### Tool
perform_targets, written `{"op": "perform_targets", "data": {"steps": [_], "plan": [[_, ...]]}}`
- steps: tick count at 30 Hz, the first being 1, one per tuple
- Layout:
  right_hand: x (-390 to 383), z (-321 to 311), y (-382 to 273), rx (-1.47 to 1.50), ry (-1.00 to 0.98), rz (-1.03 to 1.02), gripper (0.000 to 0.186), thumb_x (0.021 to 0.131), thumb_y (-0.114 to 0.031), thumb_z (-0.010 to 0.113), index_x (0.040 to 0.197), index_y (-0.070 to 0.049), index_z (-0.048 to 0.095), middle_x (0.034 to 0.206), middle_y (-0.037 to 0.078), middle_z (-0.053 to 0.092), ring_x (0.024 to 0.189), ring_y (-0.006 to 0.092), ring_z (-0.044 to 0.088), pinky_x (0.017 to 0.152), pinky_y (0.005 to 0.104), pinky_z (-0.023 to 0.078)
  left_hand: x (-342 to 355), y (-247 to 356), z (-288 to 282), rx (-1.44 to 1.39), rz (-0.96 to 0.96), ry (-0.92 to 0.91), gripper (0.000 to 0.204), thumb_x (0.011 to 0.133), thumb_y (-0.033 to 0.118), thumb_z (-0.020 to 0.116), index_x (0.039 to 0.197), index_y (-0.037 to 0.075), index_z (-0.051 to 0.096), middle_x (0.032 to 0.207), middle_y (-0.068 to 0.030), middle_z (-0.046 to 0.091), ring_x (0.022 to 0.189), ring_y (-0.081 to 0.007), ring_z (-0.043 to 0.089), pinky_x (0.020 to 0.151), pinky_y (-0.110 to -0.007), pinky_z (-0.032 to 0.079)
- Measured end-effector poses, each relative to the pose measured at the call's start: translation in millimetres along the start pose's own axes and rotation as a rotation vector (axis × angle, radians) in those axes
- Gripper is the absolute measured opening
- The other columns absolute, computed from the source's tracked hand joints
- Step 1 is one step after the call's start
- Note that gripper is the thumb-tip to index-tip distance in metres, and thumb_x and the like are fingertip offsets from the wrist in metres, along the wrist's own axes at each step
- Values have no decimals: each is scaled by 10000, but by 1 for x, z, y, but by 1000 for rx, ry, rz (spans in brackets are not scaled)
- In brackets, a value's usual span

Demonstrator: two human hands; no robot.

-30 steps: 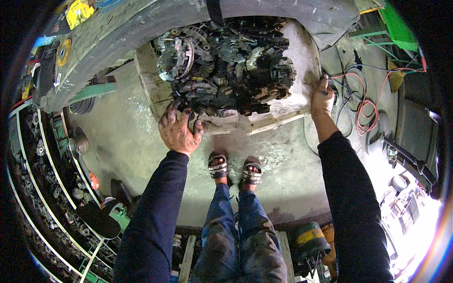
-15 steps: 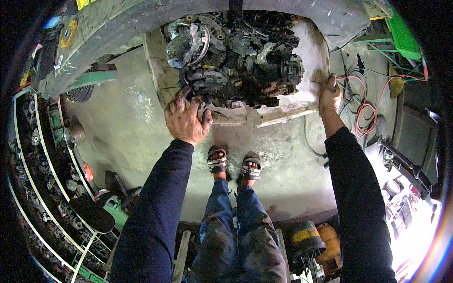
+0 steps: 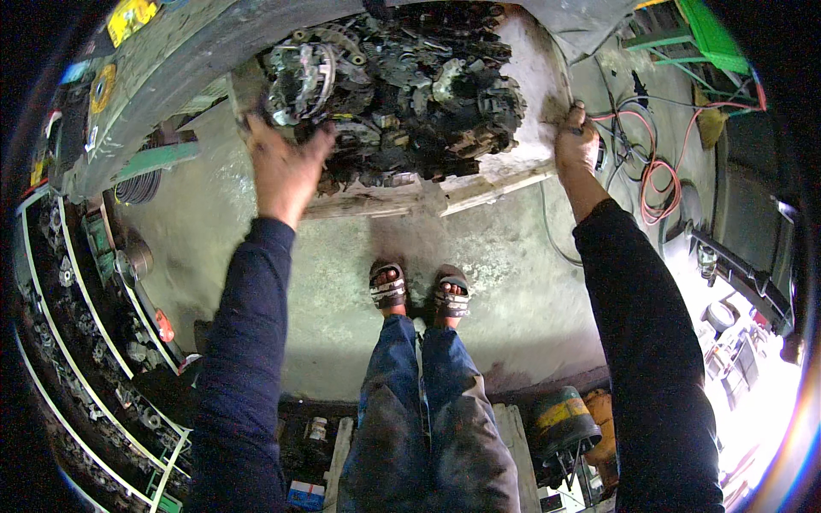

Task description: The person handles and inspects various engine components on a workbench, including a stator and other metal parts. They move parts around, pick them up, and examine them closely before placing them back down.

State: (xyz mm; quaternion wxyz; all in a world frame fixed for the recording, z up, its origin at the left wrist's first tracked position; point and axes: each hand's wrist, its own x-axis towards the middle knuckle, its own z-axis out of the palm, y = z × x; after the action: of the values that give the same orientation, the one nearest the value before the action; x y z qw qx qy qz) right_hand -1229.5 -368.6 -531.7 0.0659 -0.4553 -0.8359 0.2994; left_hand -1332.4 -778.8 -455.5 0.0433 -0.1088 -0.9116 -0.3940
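A low wooden platform (image 3: pixel 479 184) on the concrete floor carries a heap of dark, greasy metal machine parts (image 3: pixel 402 94). My left hand (image 3: pixel 286 167) reaches into the left side of the heap, fingers spread against the parts; whether it grips one I cannot tell. My right hand (image 3: pixel 577 141) is closed on the platform's right corner edge. Both forearms wear dark blue sleeves. My feet in sandals (image 3: pixel 419 291) stand just in front of the platform.
Curved metal shelves (image 3: pixel 94 342) full of small parts run along the left. Red and black cables (image 3: pixel 650 167) lie on the floor at right, near a green frame (image 3: pixel 701 38). A yellow-banded drum (image 3: pixel 560 419) and wooden planks sit behind my legs.
My left hand has moved up from the platform's front edge into the heap of parts. My right hand has stayed on the right corner. The view has shifted closer.
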Motion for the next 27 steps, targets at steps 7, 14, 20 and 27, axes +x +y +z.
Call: {"op": "perform_targets", "data": {"steps": [7, 14, 20, 27], "plan": [[-11, -9, -15, 92, -4, -47, 662, 1066, -497, 319, 1090, 51, 689, 1065, 367, 672, 1049, 545, 630, 938, 545, 493, 45, 42, 17, 431, 266, -204, 460, 821, 230, 804, 1203, 31, 642, 1085, -208, 710, 935, -397, 691, 834, -450, 572], [-12, -8, -15, 84, 32, -100, 621, 1069, -463, 334, 1000, 46, 682, 1011, 359, 673, 1000, 556, 625, 888, 568, 497, -20, 52, 65, 767, 323, -779, 242, 873, 290, 693, 986, 77, 711, 838, -159, 736, 807, -370, 734, 703, -500, 594], [-14, -8, -15, 66, 58, -158, 611, 1071, -469, 338, 977, 30, 677, 982, 348, 678, 982, 557, 626, 874, 577, 498, -24, 45, 102, 772, 11, -862, 216, 874, 219, 632, 944, 61, 762, 1012, -221, 747, 944, -372, 741, 819, -494, 599], [-12, -9, -13, 107, 19, -107, 586, 1077, -470, 357, 990, 8, 686, 960, 328, 688, 983, 533, 640, 831, 557, 513, 4, 42, 44, 537, 218, -647, 514, 1050, 462, 512, 924, -21, 635, 847, -252, 684, 818, -418, 681, 752, -525, 535]]}}
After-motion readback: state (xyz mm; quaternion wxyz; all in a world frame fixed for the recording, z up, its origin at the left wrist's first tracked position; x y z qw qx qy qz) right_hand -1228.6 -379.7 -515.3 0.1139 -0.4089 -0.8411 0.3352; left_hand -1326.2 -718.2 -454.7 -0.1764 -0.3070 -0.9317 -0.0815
